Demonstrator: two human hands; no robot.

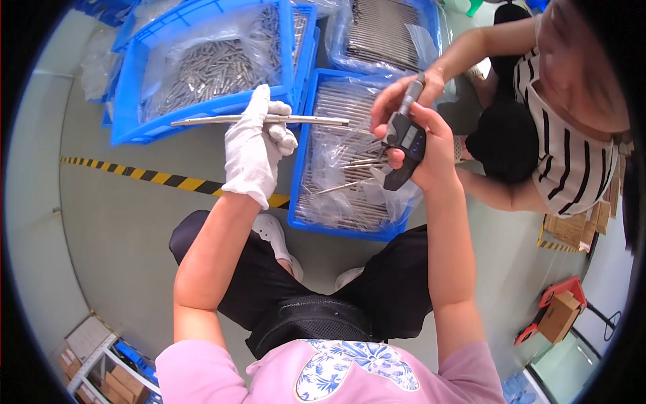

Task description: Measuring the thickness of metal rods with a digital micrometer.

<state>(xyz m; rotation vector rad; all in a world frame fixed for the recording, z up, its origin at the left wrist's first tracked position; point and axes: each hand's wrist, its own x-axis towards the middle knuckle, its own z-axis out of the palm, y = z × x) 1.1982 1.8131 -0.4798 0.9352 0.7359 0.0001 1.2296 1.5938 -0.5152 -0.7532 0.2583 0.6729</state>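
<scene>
My left hand (252, 151), in a white glove, is closed around a slim metal rod (313, 120). The rod lies roughly level, sticking out on both sides of the fingers. In my bare right hand (437, 151) is a digital micrometer (407, 138), black with a small display and a silver thimble toward the top. Its frame is apart from the rod. Another person's hand (398, 97) reaches in from the upper right, right by the thimble; whether it touches cannot be made out. Below both tools, a blue crate (294, 195) holds many metal rods (343, 209) in clear plastic.
A blue bin (131, 101) of short metal pieces stands at the upper left. Another blue crate (436, 20) of rods is at the top. The other person (565, 155) sits close on the right. Striped floor tape (161, 178) crosses at left; a shelf (94, 360) stands lower left.
</scene>
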